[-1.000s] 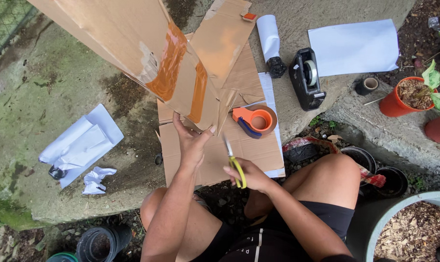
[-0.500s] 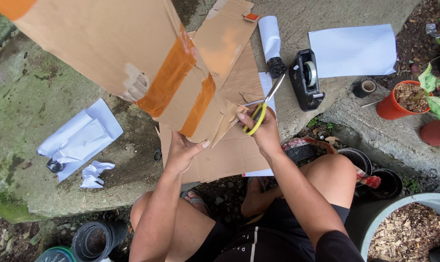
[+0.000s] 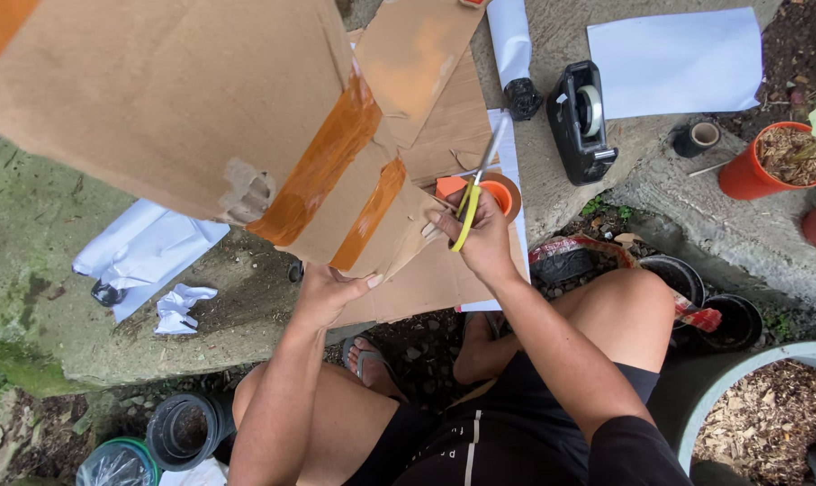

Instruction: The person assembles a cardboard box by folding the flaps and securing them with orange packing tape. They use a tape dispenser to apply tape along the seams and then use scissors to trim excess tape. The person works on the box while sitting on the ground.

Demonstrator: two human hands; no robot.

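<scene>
Our left hand [image 3: 331,292] clamps taped cardboard box [image 3: 183,117] at lower edge, raised over slab. Right hand [image 3: 480,236] closed on yellow-handled scissors [image 3: 476,184] beside flap. We advise: steady box, short snips, fingers clear.

One pair of scissors [image 3: 476,184], one black tape dispenser [image 3: 581,119], two orange pots [image 3: 757,164], three white paper sheets [image 3: 676,59]

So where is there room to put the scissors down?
Bare concrete lies between the black tape dispenser and the flat cardboard. Another bare strip runs between the white sheet and small tape roll. Around the right hand it is crowded.
</scene>
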